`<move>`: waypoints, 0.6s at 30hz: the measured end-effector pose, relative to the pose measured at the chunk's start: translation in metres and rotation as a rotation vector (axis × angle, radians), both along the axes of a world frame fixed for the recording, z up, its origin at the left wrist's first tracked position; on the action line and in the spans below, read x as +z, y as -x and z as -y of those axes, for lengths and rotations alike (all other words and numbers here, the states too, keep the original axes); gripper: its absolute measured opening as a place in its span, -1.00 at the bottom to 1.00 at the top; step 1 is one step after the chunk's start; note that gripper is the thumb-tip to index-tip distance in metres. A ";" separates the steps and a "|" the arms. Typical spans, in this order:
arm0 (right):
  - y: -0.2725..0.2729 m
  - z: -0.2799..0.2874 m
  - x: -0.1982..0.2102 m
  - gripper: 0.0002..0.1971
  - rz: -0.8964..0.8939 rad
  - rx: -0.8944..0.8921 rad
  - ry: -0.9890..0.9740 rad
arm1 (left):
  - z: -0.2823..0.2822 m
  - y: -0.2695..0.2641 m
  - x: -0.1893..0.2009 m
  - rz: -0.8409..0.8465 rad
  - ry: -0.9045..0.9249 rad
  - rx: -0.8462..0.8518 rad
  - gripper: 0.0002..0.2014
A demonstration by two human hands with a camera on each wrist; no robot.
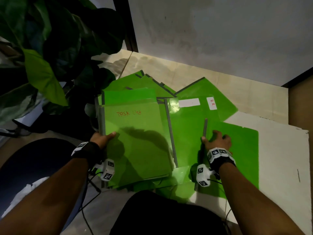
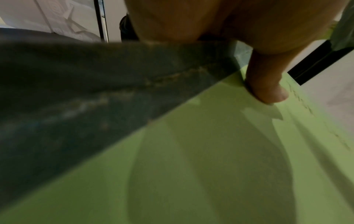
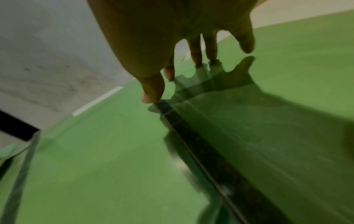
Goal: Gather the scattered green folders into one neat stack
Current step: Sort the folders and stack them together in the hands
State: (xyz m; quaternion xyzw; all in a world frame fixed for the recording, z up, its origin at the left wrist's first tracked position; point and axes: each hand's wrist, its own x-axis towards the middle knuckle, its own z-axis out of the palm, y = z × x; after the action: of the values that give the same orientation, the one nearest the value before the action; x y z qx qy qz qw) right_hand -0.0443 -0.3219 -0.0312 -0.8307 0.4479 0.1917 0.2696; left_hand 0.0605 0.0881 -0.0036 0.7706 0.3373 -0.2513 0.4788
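The left hand (image 1: 103, 138) grips the stack (image 1: 135, 141) at centre frame, thumb on top. The right hand (image 1: 218, 141), fingers spread flat, presses a loose folder (image 1: 237, 158) at right. Slick covers could slip, fanning the stack.

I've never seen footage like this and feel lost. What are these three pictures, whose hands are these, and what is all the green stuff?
No machine here: a person wears three cameras. The big picture is from the head; the other two look along each wrist. Green folders lie scattered on a pale floor and a white board, beside a plant. The left hand grips the edge of a folder stack, thumb on top. The right hand rests its fingertips on a loose folder.
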 end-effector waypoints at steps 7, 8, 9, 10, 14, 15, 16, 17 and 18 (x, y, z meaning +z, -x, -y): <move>-0.031 -0.074 0.018 -0.29 0.019 0.414 -0.253 | 0.012 0.002 -0.012 -0.024 -0.019 -0.005 -0.49; -0.037 -0.082 0.019 -0.30 0.039 0.461 -0.269 | 0.012 0.001 -0.015 -0.036 -0.023 -0.003 -0.47; -0.042 -0.084 0.019 -0.31 0.066 0.460 -0.285 | 0.011 0.001 -0.016 -0.042 -0.032 -0.004 -0.44; -0.046 -0.081 0.021 -0.31 0.102 0.413 -0.296 | 0.010 0.000 -0.016 -0.045 -0.040 0.000 -0.40; -0.037 -0.014 0.017 -0.28 0.197 0.195 -0.069 | 0.001 -0.002 -0.037 -0.069 -0.048 0.014 -0.18; -0.031 0.004 0.012 -0.24 0.133 0.148 0.005 | -0.002 -0.003 -0.045 -0.073 -0.061 0.008 -0.16; -0.025 0.016 0.008 -0.19 0.046 0.090 0.034 | -0.002 -0.002 -0.045 -0.078 -0.069 0.001 -0.17; -0.020 0.022 0.004 -0.13 -0.034 0.039 0.024 | 0.000 0.000 -0.043 -0.082 -0.071 0.003 -0.18; -0.016 0.023 0.000 -0.06 -0.092 0.014 0.011 | 0.004 0.001 -0.037 -0.086 -0.070 0.007 -0.20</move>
State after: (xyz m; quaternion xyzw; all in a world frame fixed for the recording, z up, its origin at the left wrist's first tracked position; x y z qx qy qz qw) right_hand -0.0286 -0.3448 -0.0315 -0.8255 0.4550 0.2294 0.2428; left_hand 0.0590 0.0846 -0.0408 0.7742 0.3689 -0.2707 0.4374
